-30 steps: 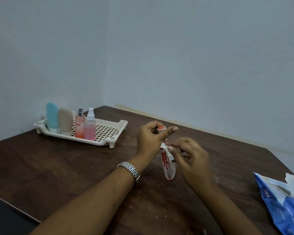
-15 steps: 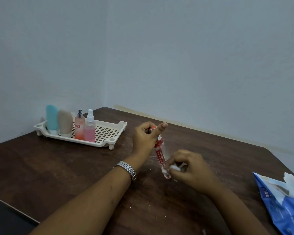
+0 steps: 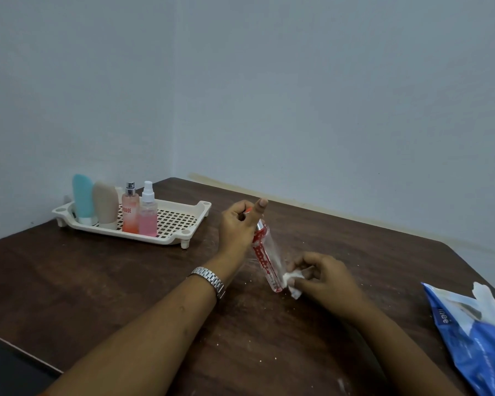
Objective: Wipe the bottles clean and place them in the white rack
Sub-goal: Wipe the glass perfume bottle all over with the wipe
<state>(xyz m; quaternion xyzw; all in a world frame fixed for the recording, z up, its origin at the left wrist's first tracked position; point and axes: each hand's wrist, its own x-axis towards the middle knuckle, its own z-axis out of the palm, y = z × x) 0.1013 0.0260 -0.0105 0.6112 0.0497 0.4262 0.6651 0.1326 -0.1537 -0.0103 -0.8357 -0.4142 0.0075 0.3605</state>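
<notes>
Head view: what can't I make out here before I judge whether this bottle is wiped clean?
All in the head view:
- red-patterned bottle: cap mostly hidden inside the left hand grip; label print blurred.
- wipe: largely covered by the right hand fingers.
- blue packet: cut off by the right and bottom edges; print too small.
- white rack: far rim partly hidden behind the blue tube.

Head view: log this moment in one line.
step: wiping | left hand: grips red-labelled bottle top | right hand: pinches tissue at its base | white rack: four bottles
</notes>
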